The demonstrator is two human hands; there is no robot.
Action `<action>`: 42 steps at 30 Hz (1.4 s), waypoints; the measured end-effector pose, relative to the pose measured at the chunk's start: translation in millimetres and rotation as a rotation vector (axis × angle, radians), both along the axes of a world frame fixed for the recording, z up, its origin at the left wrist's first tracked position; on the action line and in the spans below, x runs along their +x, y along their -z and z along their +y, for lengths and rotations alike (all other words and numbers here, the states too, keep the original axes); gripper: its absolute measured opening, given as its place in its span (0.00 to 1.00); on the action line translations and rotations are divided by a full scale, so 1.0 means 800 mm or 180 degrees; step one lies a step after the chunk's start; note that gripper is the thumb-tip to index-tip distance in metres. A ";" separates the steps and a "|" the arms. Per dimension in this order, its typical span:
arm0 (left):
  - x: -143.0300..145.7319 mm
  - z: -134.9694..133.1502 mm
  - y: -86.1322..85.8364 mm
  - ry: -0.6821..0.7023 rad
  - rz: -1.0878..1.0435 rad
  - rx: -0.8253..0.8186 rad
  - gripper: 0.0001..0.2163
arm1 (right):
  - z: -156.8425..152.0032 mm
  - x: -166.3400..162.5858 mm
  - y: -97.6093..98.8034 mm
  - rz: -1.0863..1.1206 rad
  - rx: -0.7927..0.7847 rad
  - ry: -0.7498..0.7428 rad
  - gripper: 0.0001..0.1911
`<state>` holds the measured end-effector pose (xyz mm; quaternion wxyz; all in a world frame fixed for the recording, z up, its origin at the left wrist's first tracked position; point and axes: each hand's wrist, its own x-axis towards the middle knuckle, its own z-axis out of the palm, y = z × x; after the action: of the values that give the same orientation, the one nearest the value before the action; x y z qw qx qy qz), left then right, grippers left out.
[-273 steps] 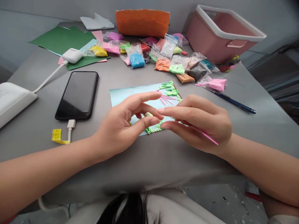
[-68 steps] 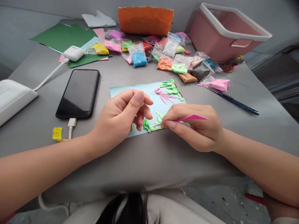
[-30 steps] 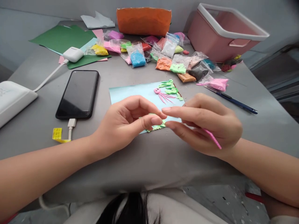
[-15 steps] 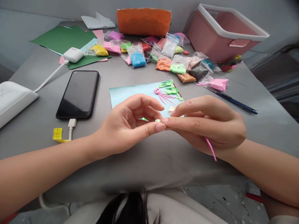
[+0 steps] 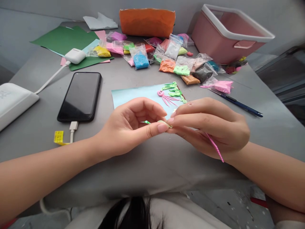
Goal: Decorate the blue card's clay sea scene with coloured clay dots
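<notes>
Between my fingertips is a small piece of pale green clay (image 5: 165, 123), drawn out flat and slightly long. My left hand (image 5: 135, 124) is closed in a pinch on its left end, thumb on the near side. The fingertips of my right hand (image 5: 212, 124) meet its right end and press on it. A thin pink twisted stick (image 5: 215, 148) pokes out below my right palm, its other end hidden in the hand. Behind my hands lies a light blue sheet (image 5: 133, 93) bearing a pink clay octopus (image 5: 161, 93) and green clay seaweed (image 5: 175, 92); the hands cover its near part.
Bags of coloured clay (image 5: 140, 60) spread across the back, near an orange box (image 5: 147, 22) and a pink basket (image 5: 214, 38). A phone (image 5: 79, 97) with a cable lies left; a dark blue pen-like tool (image 5: 240, 103) lies right. Green paper (image 5: 64, 41) is back left.
The green clay shows longer and flatter between my fingertips than before. My right fingers have shifted slightly, and the pink stick has swung a little to the right.
</notes>
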<state>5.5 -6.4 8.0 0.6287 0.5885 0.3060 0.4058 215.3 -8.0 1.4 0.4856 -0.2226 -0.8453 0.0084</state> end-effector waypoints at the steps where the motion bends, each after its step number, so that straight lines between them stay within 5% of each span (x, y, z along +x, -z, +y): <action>1: 0.000 0.000 0.000 0.0034 -0.0017 0.0016 0.06 | -0.001 0.000 -0.001 0.0008 -0.0017 -0.0005 0.09; 8: -0.003 0.003 0.001 -0.0027 0.0153 0.0154 0.08 | 0.003 0.001 -0.007 0.0175 -0.0179 0.0146 0.04; 17: -0.001 0.001 0.002 0.0116 -0.0361 -0.0456 0.06 | 0.002 0.000 -0.007 0.0117 -0.0152 0.0054 0.06; 25: -0.002 0.001 0.002 0.0258 -0.0312 -0.0553 0.20 | 0.001 0.002 -0.011 -0.0050 -0.0228 -0.0030 0.04; 30: -0.002 0.000 0.003 0.0068 -0.0082 0.0068 0.05 | -0.002 0.004 -0.013 -0.0131 -0.0258 -0.0051 0.04; 42: -0.002 -0.001 -0.005 0.0229 0.0155 -0.0004 0.08 | -0.004 0.005 -0.009 -0.0341 -0.0018 -0.0042 0.12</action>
<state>4.0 -7.0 12.4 0.6357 0.6085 0.3001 0.3683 219.1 -11.2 8.9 0.4390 -0.2186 -0.8715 0.0020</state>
